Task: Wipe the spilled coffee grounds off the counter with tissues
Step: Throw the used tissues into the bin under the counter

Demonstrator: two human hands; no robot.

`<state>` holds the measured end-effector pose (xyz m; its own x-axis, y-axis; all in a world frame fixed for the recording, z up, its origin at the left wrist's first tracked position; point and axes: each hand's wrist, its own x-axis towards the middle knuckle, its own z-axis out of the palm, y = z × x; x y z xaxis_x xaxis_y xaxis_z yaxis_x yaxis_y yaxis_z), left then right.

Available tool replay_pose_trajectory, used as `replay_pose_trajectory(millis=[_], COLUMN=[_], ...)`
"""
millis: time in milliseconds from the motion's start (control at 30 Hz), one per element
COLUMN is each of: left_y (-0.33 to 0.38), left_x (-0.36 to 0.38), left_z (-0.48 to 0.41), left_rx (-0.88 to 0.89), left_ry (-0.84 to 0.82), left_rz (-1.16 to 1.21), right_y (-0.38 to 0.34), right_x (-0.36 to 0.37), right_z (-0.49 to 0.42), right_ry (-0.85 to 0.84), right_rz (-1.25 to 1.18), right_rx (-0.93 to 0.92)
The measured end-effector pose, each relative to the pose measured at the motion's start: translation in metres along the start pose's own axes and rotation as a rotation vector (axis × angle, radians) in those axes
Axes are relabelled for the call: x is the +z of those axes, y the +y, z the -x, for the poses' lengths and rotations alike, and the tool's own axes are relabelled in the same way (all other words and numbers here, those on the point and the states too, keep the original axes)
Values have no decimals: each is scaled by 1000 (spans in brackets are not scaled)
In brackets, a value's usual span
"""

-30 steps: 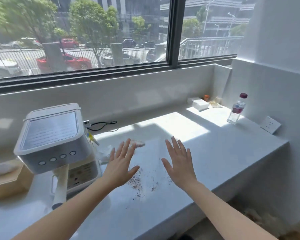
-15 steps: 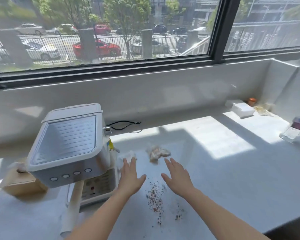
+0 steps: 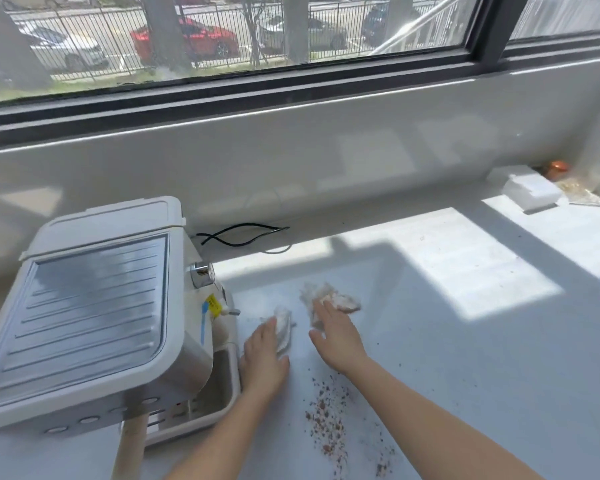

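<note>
Brown coffee grounds [image 3: 326, 422] lie scattered on the white counter [image 3: 465, 358], just in front of my hands. My left hand [image 3: 262, 358] rests on a white tissue [image 3: 284, 325] beside the coffee machine, and the tissue shows between its thumb and fingers. My right hand [image 3: 338, 341] lies with its fingers over a crumpled, brown-stained tissue [image 3: 342, 301] a little farther back. Both hands are beyond the grounds and do not touch them.
A white coffee machine [image 3: 90, 306] with a drip tray [image 3: 219, 396] stands at the left, close to my left hand. A black cable [image 3: 243, 235] lies behind it. A white box [image 3: 530, 194] and an orange-capped item [image 3: 556, 167] sit at the far right by the wall.
Both hands have reached forward past the grounds and come down on the two tissues. The view has tilted down and moved closer to the counter.
</note>
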<state>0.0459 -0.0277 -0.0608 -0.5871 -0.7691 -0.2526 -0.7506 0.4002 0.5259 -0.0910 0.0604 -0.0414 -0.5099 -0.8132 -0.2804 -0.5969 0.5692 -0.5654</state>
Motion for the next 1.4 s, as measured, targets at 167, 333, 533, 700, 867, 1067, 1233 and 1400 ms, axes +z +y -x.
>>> replay_pose_trajectory(millis=[167, 333, 533, 700, 867, 1067, 1233, 1400], left_y=[2, -3, 9, 37, 78, 122, 146, 163], left_x=[0, 5, 16, 21, 22, 34, 55, 99], left_z=[-9, -8, 8, 39, 81, 141, 198, 257], left_rx=[-26, -34, -30, 6, 90, 217, 335, 426], left_ry=[113, 122, 107, 130, 93, 9, -95, -248], left_rz=[180, 329, 464, 545, 621, 650, 637, 603], right_y=[4, 13, 25, 35, 46, 80, 115, 142], right_x=[5, 5, 2, -15, -33, -40, -34, -9], right_z=[-3, 7, 39, 75, 127, 220, 307, 376], right_ry=[36, 113, 262, 455, 605, 748, 845, 965], right_rz=[89, 139, -173, -264, -372, -553, -532, -585], right_rx=[65, 80, 158, 125, 120, 234, 334, 486])
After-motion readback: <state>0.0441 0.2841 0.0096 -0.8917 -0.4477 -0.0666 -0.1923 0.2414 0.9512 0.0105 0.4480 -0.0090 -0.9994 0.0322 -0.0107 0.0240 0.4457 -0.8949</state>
